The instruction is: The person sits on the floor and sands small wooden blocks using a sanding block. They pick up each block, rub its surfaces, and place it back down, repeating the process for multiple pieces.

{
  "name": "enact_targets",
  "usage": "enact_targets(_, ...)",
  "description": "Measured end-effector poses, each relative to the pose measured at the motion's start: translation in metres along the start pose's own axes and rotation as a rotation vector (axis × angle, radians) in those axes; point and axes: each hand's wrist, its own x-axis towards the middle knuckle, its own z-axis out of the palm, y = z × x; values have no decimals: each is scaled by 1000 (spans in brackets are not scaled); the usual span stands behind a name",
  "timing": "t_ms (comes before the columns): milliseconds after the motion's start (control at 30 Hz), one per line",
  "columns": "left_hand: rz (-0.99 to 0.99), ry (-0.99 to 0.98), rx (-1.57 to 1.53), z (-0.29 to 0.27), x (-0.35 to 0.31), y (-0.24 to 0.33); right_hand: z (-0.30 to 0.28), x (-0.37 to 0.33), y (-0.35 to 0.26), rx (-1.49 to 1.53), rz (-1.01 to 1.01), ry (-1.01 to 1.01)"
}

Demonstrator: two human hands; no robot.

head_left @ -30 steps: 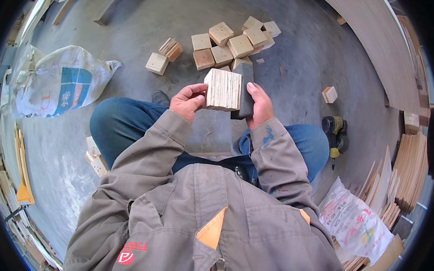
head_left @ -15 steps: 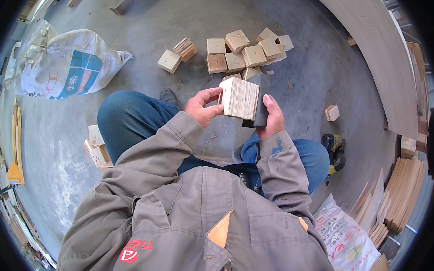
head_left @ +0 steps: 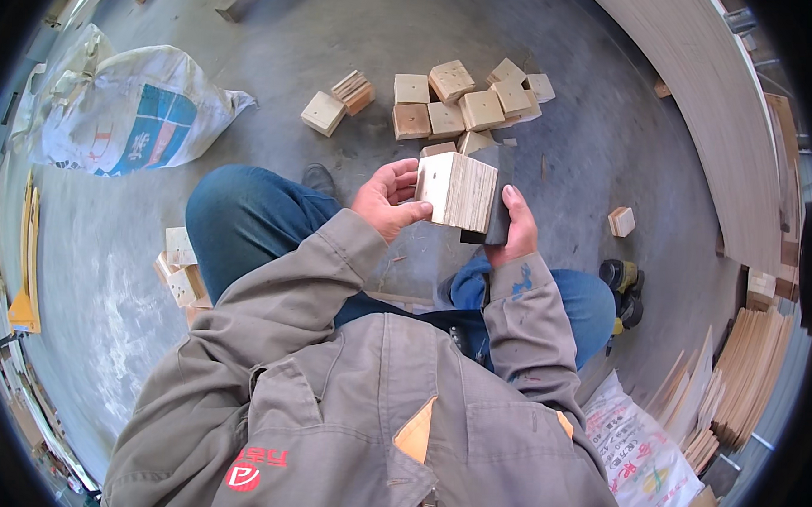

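Note:
My left hand [head_left: 392, 201] grips the left side of a squared block of layered plywood [head_left: 467, 195], fingertips and thumb at its pale face. That face has a small dark hole, and the striped edge layers face up toward me. My right hand [head_left: 517, 227] is wrapped round a flat dark grey block [head_left: 502, 187], which lies against the plywood block's right side. Its thumb shows on the outer side; the other fingers are mostly hidden. Both things are held up between my knees, above the floor. Just beyond them sits a cluster of similar wooden blocks [head_left: 445, 121].
Two more blocks [head_left: 323, 113] lie left of the cluster, others [head_left: 183, 285] by my left knee, one [head_left: 621, 221] at right. A yellow-and-black power tool [head_left: 619, 279] lies beside my right knee. White woven sacks [head_left: 113, 118] and stacked thin boards [head_left: 752, 373] stand around.
The plywood block has turned slightly, so more of its pale holed face shows. Both hands and the dark block have shifted a little to the right in view.

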Motion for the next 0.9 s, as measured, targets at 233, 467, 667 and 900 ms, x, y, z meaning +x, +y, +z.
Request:
enact_targets(233,-15,27,43,6,-3,7,-1,-1,-1,10,-2,47)
enact_targets(467,-165,50,-1,0,0,3,20,-9,-4,-158,-75,67)
enact_targets(667,-160,31,22,3,1,2,25,-11,-6,-200,-86,51)
enact_targets(900,-106,-4,22,-2,6,-21,25,-11,4,-368,-203,-26)
